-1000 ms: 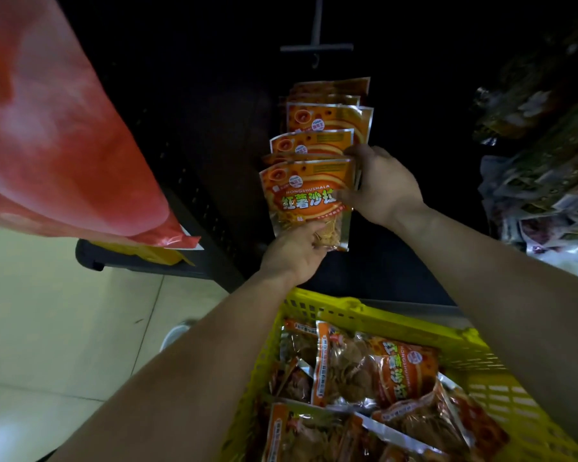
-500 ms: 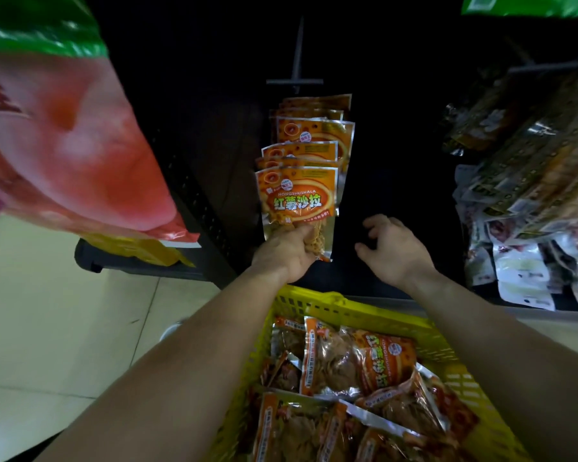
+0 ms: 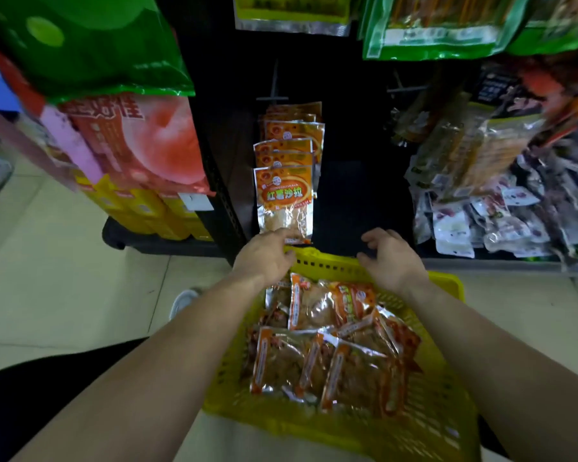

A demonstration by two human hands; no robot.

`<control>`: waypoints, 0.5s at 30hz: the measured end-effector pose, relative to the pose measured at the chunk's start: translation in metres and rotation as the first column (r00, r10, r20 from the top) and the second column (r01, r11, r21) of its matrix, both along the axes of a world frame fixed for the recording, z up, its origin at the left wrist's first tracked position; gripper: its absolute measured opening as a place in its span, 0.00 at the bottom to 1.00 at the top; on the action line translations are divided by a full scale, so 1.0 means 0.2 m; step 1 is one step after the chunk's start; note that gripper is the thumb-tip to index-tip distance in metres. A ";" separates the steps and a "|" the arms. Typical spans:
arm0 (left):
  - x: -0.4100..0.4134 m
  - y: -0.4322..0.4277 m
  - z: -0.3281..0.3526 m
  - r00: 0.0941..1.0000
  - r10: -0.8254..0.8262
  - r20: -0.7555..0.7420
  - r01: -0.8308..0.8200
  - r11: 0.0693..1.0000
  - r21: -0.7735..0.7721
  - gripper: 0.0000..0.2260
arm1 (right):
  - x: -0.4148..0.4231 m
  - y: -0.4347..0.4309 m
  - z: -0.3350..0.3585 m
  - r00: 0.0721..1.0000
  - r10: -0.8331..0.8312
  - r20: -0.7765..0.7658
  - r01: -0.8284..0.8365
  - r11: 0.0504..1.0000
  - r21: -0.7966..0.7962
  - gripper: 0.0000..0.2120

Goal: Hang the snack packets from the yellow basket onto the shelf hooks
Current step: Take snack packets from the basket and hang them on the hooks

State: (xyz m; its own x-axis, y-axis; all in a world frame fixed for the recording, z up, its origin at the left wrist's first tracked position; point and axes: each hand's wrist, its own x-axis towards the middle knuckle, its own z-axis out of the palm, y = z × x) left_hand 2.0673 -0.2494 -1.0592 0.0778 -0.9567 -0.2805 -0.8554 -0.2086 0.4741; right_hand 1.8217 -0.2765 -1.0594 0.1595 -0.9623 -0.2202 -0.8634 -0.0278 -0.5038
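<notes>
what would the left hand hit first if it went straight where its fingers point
Probably the front hanging packet, its lower edge just past the left hand; depth is unclear.

A yellow basket of slotted plastic sits near and centre, its far rim just below the shelf. Loose snack packets lie flat and overlapping in its left and middle part, orange-edged, clear-fronted, with brownish contents; the right side of its floor shows bare. Beyond it, a row of hung packets dangles upright, one behind another, the front one bearing an orange label with red characters above a clear window. A shelf hook with a crossbar juts out above the row.
</notes>
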 end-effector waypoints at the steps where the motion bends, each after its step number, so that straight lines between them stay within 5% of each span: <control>1: -0.02 0.05 0.00 1.000 -0.007 0.009 0.007 1.000 0.010 0.21 | -0.03 0.05 0.00 1.000 -0.002 -0.002 0.002 1.000 0.003 0.19; 5: -0.07 0.27 -0.08 0.999 -0.043 0.017 0.041 0.994 0.105 0.20 | -0.16 0.25 -0.08 1.000 -0.011 -0.029 0.013 0.996 0.084 0.18; 11: -0.15 0.49 -0.33 0.992 -0.115 0.041 0.099 0.955 0.281 0.24 | -0.29 0.51 -0.37 0.987 0.122 -0.103 -0.068 0.905 0.421 0.17; 15: -0.19 0.49 -0.47 0.972 -0.219 0.089 0.175 0.920 0.350 0.27 | -0.32 0.59 -0.53 0.949 0.245 -0.197 -0.115 0.853 0.509 0.27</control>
